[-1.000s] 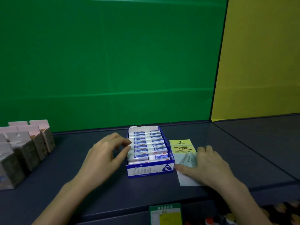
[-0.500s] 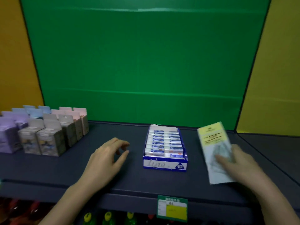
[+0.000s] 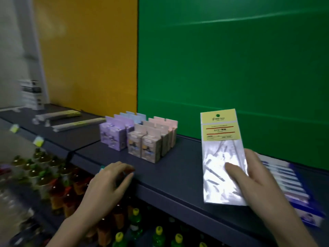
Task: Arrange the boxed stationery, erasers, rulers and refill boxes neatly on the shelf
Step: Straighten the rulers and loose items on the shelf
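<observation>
Packet point(image 3: 222, 157), clear film with yellow header card: held upright at centre right of the frame, raised off the shelf point(image 3: 178, 177), contents blurred by glare. Right hand point(image 3: 258, 184): gripping the packet at its lower right edge, thumb laid across the clear front, fingers curled behind. Left hand point(image 3: 106, 184): lower centre-left, well apart from the packet, fingers loosely bent over the shelf's front edge, nothing plainly held. Eraser box point(image 3: 288, 184), blue and white: on the shelf at far right, partly hidden behind the right hand and blurred. Small cartons point(image 3: 151, 147): upright in close rows at mid-frame, lilac to the left, pink and beige to the right, pale blue at the back; between the two hands in the frame, farther back on the shelf. Long flat packs point(image 3: 71, 120): lying flat at upper left. Stack of black-and-white boxes point(image 3: 33, 95): far left, blurred. Bottles point(image 3: 44, 175): on the tier below, lower left. Green panel point(image 3: 231, 68) and yellow panel point(image 3: 89, 50): behind the shelf.
</observation>
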